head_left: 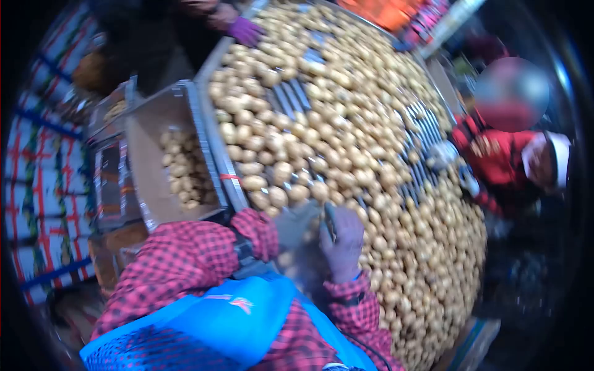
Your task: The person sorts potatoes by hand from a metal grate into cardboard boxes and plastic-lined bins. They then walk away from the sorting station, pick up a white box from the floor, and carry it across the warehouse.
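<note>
My left hand, in a grey glove, is at the near edge of a big spread of potatoes. Its fingers are blurred and partly hidden, so their grip cannot be told. Close beside it, my right hand wears a purplish-grey glove and is closed on a dark narrow object of a kind I cannot make out. Both hands are over the near part of the sorting table, whose metal slats show between the potatoes.
Left of the table stands a cardboard-lined crate part filled with potatoes. A co-worker in red reaches in from the right. Another person's purple glove rests at the far left edge. Stacked white bags line the left side.
</note>
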Motion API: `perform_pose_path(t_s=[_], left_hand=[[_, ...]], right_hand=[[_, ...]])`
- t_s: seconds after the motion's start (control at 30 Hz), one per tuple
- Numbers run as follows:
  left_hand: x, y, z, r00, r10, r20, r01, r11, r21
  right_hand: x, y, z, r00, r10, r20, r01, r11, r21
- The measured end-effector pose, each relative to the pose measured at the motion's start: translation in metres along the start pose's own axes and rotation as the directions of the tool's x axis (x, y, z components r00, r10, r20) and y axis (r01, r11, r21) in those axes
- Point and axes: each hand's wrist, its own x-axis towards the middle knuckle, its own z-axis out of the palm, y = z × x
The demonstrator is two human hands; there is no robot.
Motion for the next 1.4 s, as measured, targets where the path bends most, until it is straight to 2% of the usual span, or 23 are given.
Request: perform_pose_path(t_s=[0.03, 0.07, 0.1, 0.2, 0.27, 0.3, 0.37, 0.43, 0.47, 0.5, 0.57, 0.63, 0.67, 0.7, 0.83, 0.93, 0.97, 1.0, 1.03, 1.07, 1.13, 1.3, 1.4], left_hand=[[0.004, -0.013, -0.001, 0.968, -0.173, 0.181, 0.226, 0.916, -0.333], [0.009, 0.045, -0.027, 0.972, -0.090, 0.219, 0.236, 0.293, -0.927], [0.013, 0.062, -0.039, 0.991, 0.034, 0.130, 0.063, 0.735, -0.675], [-0.009, 0.028, -0.044, 0.989, 0.045, 0.141, 0.077, 0.659, -0.749], [-0.017, -0.001, -0.042, 0.995, 0.089, 0.042, 0.036, 0.075, -0.997], [-0.017, 0.071, -0.075, 0.975, 0.179, -0.129, -0.163, 0.188, -0.969], [-0.041, 0.086, -0.114, 0.988, 0.096, -0.119, -0.150, 0.451, -0.880], [-0.056, 0.108, -0.159, 0.991, -0.126, -0.040, -0.041, -0.005, -0.999], [-0.069, 0.112, -0.173, 0.888, -0.437, -0.146, -0.092, 0.141, -0.986], [-0.091, 0.054, -0.191, 0.971, -0.238, -0.023, -0.092, -0.283, -0.955], [-0.111, 0.090, -0.250, 0.830, -0.539, -0.142, -0.114, 0.086, -0.990], [-0.112, 0.089, -0.317, 0.618, -0.028, -0.786, -0.357, 0.880, -0.313], [-0.109, 0.096, -0.360, 0.557, -0.272, -0.785, -0.717, 0.318, -0.620], [-0.117, 0.084, -0.425, 0.808, -0.066, -0.585, -0.587, -0.029, -0.809], [-0.125, -0.024, -0.609, 0.960, 0.155, -0.233, -0.271, 0.301, -0.915], [-0.069, -0.025, -0.494, 0.969, 0.225, -0.103, -0.192, 0.420, -0.887], [-0.046, -0.082, -0.464, 0.944, -0.105, -0.313, -0.180, 0.632, -0.754], [-0.043, -0.117, -0.443, 0.748, -0.350, -0.565, -0.065, 0.807, -0.586], [-0.010, -0.009, -0.323, 0.896, -0.042, -0.443, 0.007, 0.997, -0.082], [0.001, 0.043, -0.252, 0.916, 0.027, -0.401, 0.105, 0.948, 0.302], [0.044, 0.090, -0.180, 0.985, 0.143, 0.096, -0.169, 0.698, 0.696], [0.105, 0.056, -0.105, 0.979, -0.057, 0.193, -0.137, 0.517, 0.845], [0.131, 0.036, -0.115, 0.981, 0.086, 0.176, -0.196, 0.490, 0.850]], right_hand=[[0.002, -0.013, 0.006, 0.989, -0.031, 0.146, 0.037, 0.998, -0.044], [0.001, -0.020, 0.014, 0.983, -0.107, 0.151, 0.109, 0.994, -0.006], [0.000, -0.025, 0.021, 0.985, -0.125, 0.118, 0.129, 0.991, -0.029], [0.008, -0.035, 0.026, 0.976, -0.208, 0.058, 0.203, 0.976, 0.077], [0.015, -0.061, 0.002, 0.989, -0.090, 0.118, 0.023, 0.878, 0.477], [0.011, -0.069, -0.002, 0.995, 0.017, 0.096, -0.073, 0.779, 0.623], [0.006, -0.055, -0.005, 0.999, 0.011, 0.051, -0.039, 0.810, 0.585], [-0.005, -0.044, -0.008, 0.999, 0.044, 0.006, -0.040, 0.834, 0.550], [-0.011, -0.041, -0.012, 0.995, 0.084, 0.044, -0.094, 0.820, 0.565], [-0.017, -0.038, -0.016, 0.988, 0.125, 0.087, -0.153, 0.804, 0.575], [-0.035, -0.031, -0.020, 0.985, 0.148, 0.085, -0.169, 0.784, 0.597], [-0.048, -0.023, -0.020, 0.962, 0.255, 0.102, -0.264, 0.754, 0.602], [-0.053, -0.018, -0.020, 0.963, 0.257, 0.081, -0.253, 0.757, 0.602], [-0.057, -0.012, -0.020, 0.958, 0.274, 0.089, -0.276, 0.789, 0.548], [-0.072, 0.008, -0.027, 0.968, 0.249, 0.015, -0.233, 0.882, 0.409], [-0.091, 0.017, -0.031, 0.929, 0.369, -0.037, -0.336, 0.879, 0.340], [-0.095, 0.021, -0.029, 0.910, 0.409, -0.066, -0.366, 0.868, 0.337], [-0.097, 0.024, -0.028, 0.893, 0.447, -0.048, -0.398, 0.836, 0.377], [-0.097, 0.027, -0.026, 0.882, 0.472, -0.021, -0.421, 0.805, 0.419], [-0.092, 0.027, -0.027, 0.871, 0.492, 0.006, -0.445, 0.781, 0.438], [-0.082, 0.029, -0.018, 0.898, 0.440, 0.005, -0.405, 0.821, 0.402], [-0.021, 0.044, 0.020, 0.997, 0.074, -0.016, -0.075, 0.992, -0.100], [0.034, 0.058, 0.035, 0.994, 0.095, 0.057, -0.078, 0.965, -0.249]])
